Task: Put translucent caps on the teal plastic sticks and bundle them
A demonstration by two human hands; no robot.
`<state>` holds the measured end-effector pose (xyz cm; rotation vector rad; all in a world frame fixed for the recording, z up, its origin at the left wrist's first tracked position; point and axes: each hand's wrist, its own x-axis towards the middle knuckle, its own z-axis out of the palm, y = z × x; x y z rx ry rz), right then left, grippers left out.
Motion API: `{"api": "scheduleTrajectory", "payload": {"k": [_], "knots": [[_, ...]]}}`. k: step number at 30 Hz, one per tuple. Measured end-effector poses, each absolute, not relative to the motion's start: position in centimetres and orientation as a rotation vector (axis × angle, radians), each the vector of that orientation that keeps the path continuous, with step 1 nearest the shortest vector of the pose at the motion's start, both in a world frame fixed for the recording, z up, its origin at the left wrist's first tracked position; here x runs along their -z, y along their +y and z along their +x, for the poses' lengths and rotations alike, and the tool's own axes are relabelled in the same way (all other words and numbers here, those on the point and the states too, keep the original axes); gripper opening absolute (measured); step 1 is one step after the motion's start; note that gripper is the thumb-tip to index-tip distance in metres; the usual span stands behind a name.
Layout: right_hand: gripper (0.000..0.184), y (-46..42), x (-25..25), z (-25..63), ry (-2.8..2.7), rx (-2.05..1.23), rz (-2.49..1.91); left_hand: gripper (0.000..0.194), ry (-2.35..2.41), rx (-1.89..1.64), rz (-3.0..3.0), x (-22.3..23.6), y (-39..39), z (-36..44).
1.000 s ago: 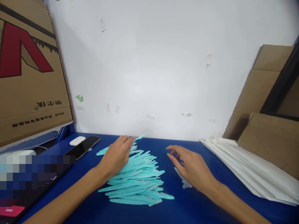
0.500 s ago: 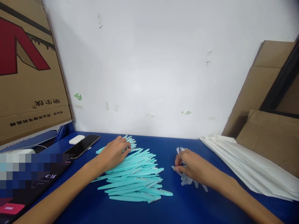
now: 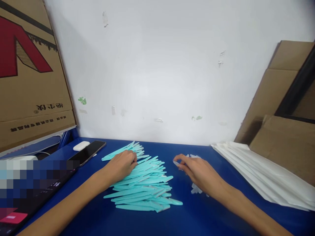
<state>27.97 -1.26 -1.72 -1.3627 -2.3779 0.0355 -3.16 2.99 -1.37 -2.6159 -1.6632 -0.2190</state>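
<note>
A heap of turquoise eyebrow razors (image 3: 145, 191) lies on the blue table, with a smaller bunch of the same razors (image 3: 115, 154) behind it. My left hand (image 3: 123, 164) rests low over the heap's back edge, fingers curled together; whatever sits between them is hidden. To the right, my right hand (image 3: 198, 167) pinches a small clear plastic cap (image 3: 175, 163) between thumb and index finger, just above the table. Under and behind this hand are several loose translucent caps (image 3: 196, 189), partly covered by it.
At the left lie a dark phone (image 3: 92, 152), a white earbud case (image 3: 81, 146) and a lit screen (image 3: 49, 193). White flat bags (image 3: 258, 177) are stacked at the right. Cardboard boxes (image 3: 36, 88) stand at both sides, and a white wall (image 3: 157, 72) rises behind.
My right hand has moved left, away from the loose caps, carrying one clear cap. My left hand has shifted slightly down onto the razor heap, and its fingers have curled in.
</note>
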Motion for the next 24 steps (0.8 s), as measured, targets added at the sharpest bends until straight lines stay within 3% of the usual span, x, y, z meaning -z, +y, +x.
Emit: {"api": "scheduleTrajectory", "payload": {"k": [4,10,14,24], "knots": [[0.037,-1.4,2.1,27.7,-2.360,0.058,-1.300,0.025,-1.591,0.184,-2.599,1.7,3.0,-3.1],[0.028,-1.5,2.1,27.3,-2.275,0.078,-1.268,0.025,-1.471,0.253,-2.546,1.8,2.8,-2.7],[0.019,-1.6,1.7,26.9,-2.078,-0.125,-1.264,0.026,-1.405,0.398,-2.515,1.7,2.5,-2.1],[0.036,-1.7,0.5,26.5,-1.525,-0.691,-1.121,0.021,-1.239,0.836,-2.798,2.1,0.4,-0.2]]}}
